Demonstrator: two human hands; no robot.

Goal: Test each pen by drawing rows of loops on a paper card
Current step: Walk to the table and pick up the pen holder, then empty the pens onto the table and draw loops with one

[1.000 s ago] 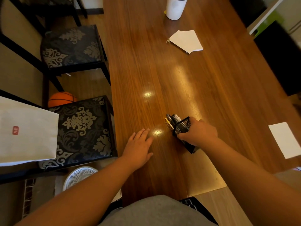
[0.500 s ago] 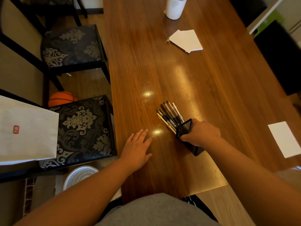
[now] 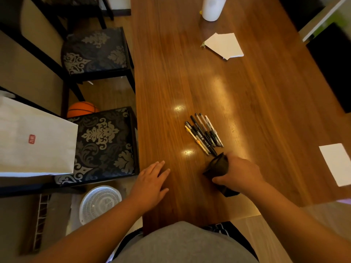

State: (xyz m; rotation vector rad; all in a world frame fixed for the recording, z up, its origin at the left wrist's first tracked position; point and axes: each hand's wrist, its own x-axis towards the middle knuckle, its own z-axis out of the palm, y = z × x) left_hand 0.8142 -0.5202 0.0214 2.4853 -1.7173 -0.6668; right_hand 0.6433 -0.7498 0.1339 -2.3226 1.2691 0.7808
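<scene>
- Gripped in the curled fingers and thumb of the right hand (image 3: 241, 173): a black mesh pen holder (image 3: 217, 167), tipped over, mouth turned away from the table's (image 3: 266, 103) near edge.
- Just beyond that mouth, clear of the hand: a cluster of pens (image 3: 204, 134), flat on the wood, nearer the near edge than the far.
- Laid side by side, almost parallel, slanting toward the far left corner.
- Mostly black barrels; one yellow at the cluster's left, pale ones at its right.
- Closest pen ends possibly touching the holder's rim; too blurred to confirm.
- Left hand (image 3: 150, 182) palm down by the left edge, fingers straight, holding nothing.
- At the right edge, well apart from the pens: a white paper card (image 3: 337, 163).
</scene>
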